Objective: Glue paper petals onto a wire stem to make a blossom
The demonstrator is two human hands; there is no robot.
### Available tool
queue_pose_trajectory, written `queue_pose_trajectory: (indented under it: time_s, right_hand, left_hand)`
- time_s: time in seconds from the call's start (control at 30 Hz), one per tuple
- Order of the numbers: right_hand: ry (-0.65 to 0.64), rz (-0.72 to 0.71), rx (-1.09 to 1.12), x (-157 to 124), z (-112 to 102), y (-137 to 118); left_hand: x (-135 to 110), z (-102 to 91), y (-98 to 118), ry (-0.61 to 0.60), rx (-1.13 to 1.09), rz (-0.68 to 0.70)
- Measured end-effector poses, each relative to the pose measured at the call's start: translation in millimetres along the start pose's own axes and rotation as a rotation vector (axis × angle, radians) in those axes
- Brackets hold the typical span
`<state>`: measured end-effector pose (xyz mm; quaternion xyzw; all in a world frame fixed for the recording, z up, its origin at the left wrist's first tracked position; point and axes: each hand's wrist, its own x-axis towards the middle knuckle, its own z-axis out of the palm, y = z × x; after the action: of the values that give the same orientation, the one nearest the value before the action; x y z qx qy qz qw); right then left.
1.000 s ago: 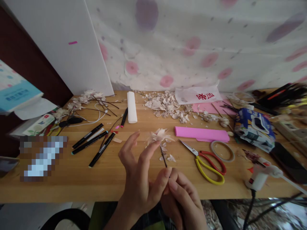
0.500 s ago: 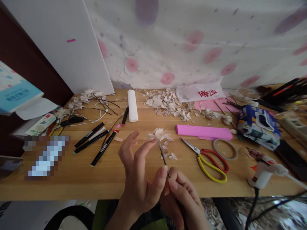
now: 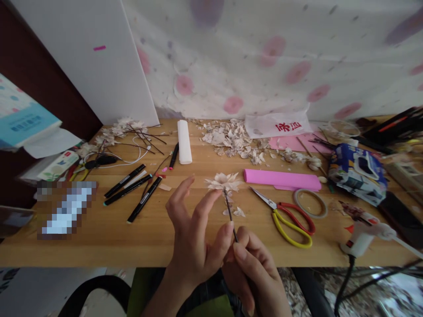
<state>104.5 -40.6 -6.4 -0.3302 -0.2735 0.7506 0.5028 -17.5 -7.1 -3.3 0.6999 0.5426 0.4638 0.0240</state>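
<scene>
A pale handmade flower (image 3: 223,181) on a thin dark stem (image 3: 230,211) stands nearly upright in front of me. My right hand (image 3: 253,264) pinches the stem's lower end between thumb and fingers. With its fingers spread, my left hand (image 3: 194,233) is beside the stem; the index fingertip reaches the underside of the bloom and the thumb lies against or very near the stem low down. Several loose petals (image 3: 238,212) lie on the table behind the stem. Scissors (image 3: 284,218) with red and yellow handles rest open to the right.
Black markers (image 3: 144,199) lie at left, near finished flowers (image 3: 124,127). A petal heap (image 3: 228,137) is at the back. Rolled pink paper (image 3: 282,178), a tape roll (image 3: 310,203), a wipes pack (image 3: 358,171) and a corded glue gun (image 3: 361,237) occupy the right.
The flower has turned, its petals now spread wider and flatter on top of the stem. Both hands keep nearly the same hold; the view has shifted slightly.
</scene>
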Motion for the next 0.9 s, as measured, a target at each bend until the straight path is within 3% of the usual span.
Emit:
queue_pose_trajectory:
  time_s: [0.13,0.33,0.63,0.77,0.9]
  right_hand:
    - [-0.006,0.019,0.034,-2.1,0.7,-0.9]
    - [-0.132,-0.04,0.148,0.4,-4.1,5.0]
    - [-0.052,-0.003,0.199,4.2,-7.0,0.3]
    - [0.025,0.104,0.308,9.1,-6.1,-9.6]
    - [-0.052,0.171,0.493,12.5,-6.8,-14.1]
  left_hand:
    - [-0.8,-0.2,0.2,-0.003,-0.01,-0.001]
    - [-1.1,-1.5,-1.9,-0.013,0.006,0.003]
    - [-0.8,6.5,-7.2,-0.044,0.017,0.02]
    - [-3.5,1.4,-9.0,-0.006,-0.105,-0.002]
    - [-6.8,-10.1,-4.9,0.059,-0.276,-0.054]
